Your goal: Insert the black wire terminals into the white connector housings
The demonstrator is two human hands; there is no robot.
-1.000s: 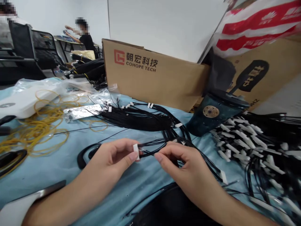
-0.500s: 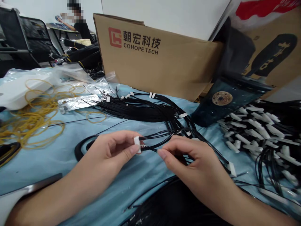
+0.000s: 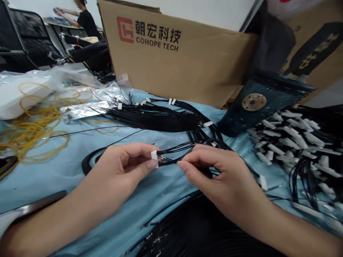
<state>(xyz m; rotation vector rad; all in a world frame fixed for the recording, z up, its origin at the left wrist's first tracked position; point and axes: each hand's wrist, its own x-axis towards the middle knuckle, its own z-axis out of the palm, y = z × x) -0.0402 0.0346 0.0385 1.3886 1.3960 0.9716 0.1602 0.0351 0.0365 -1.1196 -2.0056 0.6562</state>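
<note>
A small white connector (image 3: 154, 159) with several black wires leaving its right side is pinched between the thumb and fingers of my left hand (image 3: 125, 166). Just to the right, my right hand (image 3: 214, 167) is closed, thumb against forefinger, on a thin black wire (image 3: 171, 161) whose shiny metal tip lies by the connector's face. I cannot make out whether that tip is inside the connector. Beyond my hands a thick bundle of black wires (image 3: 160, 119) lies on the blue cloth (image 3: 112, 203). Below my right hand is another mass of black wires (image 3: 198, 228).
A cardboard box (image 3: 171, 67) stands at the back, with a dark blue tumbler (image 3: 257, 103) leaning at its right. Many white connectors (image 3: 292, 139) are piled at right. Yellow rubber bands (image 3: 40, 125) and a white container (image 3: 24, 96) lie left. A person (image 3: 87, 21) works far behind.
The whole view has shifted, so the box and table sit higher in the picture. My right hand's wire tip is slightly nearer the connector; both grips are kept.
</note>
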